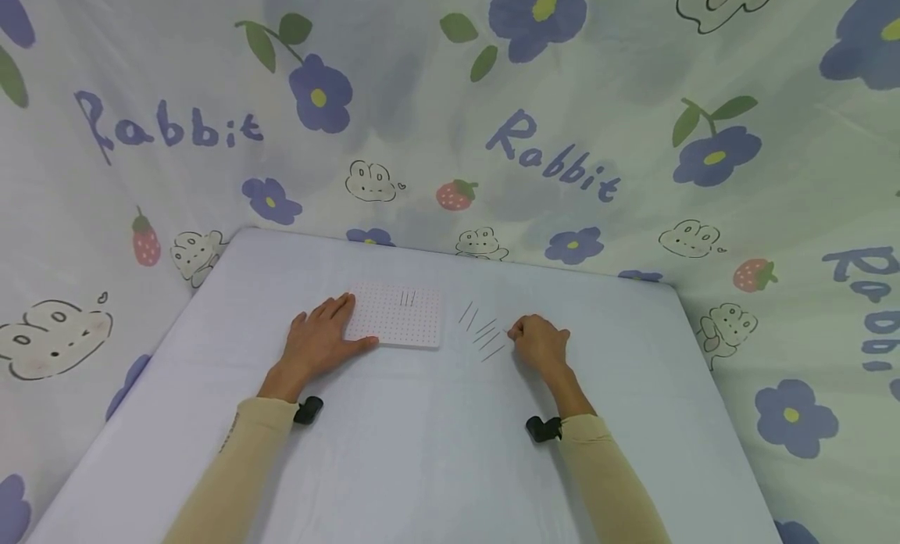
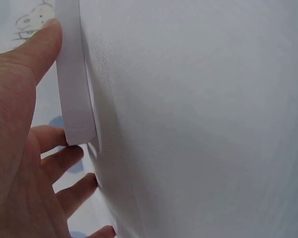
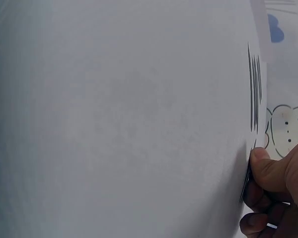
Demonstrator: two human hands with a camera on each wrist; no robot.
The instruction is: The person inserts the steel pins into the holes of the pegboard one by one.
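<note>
The head view alone shows the whole face of the white rectangular board dotted with a grid of small reddish marks [image 1: 394,323], lying on the white cloth-covered table [image 1: 422,442] nearer its far left corner than its far right one. Three thin dark straight sticks [image 1: 407,298] show side by side on the board, towards its far edge. The left wrist view gives instead the board's plain, thick side wall, with the thumb against it and the fingertips around its end.

The right wrist view adds what the head view hides: a single slim dark stick [image 3: 247,179] at the right thumb and forefinger, which seem to pinch it, though the line is very fine there.

The board is just right of the left hand [image 1: 315,345], which is spread, its fingers at the board's left edge and its thumb at the near edge, touching without a clasp. The right hand [image 1: 540,343], fingers curled in, is well apart from the board's right edge. Between that edge and the right hand, several loose thin dark sticks [image 1: 494,353] lie slanted on the table, the closest just beside the curled fingers.
</note>
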